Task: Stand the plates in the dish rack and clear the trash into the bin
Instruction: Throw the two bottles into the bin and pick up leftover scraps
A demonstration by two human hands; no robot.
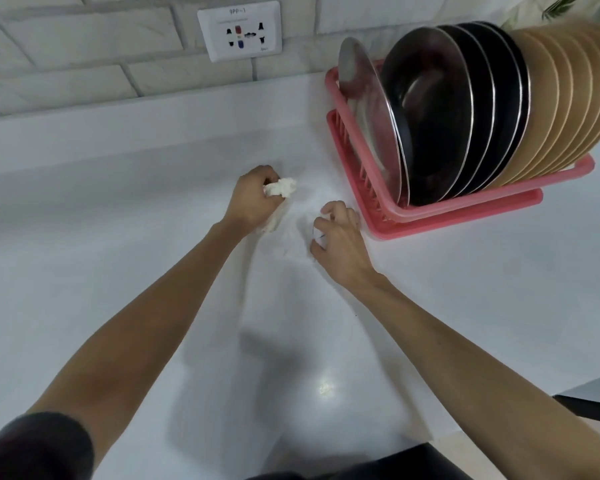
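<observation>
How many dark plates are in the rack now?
4 dark plates stand side by side in the pink rack, between the steel plate at its left end and the tan plates on the right. They overlap closely, so another may be hidden.

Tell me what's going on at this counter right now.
A person is clearing trash off a white counter. The left hand grips a crumpled paper wad; the right hand curls over the counter beside it, though whether it holds anything is unclear. The plates already stand in the pink dish rack.
</observation>
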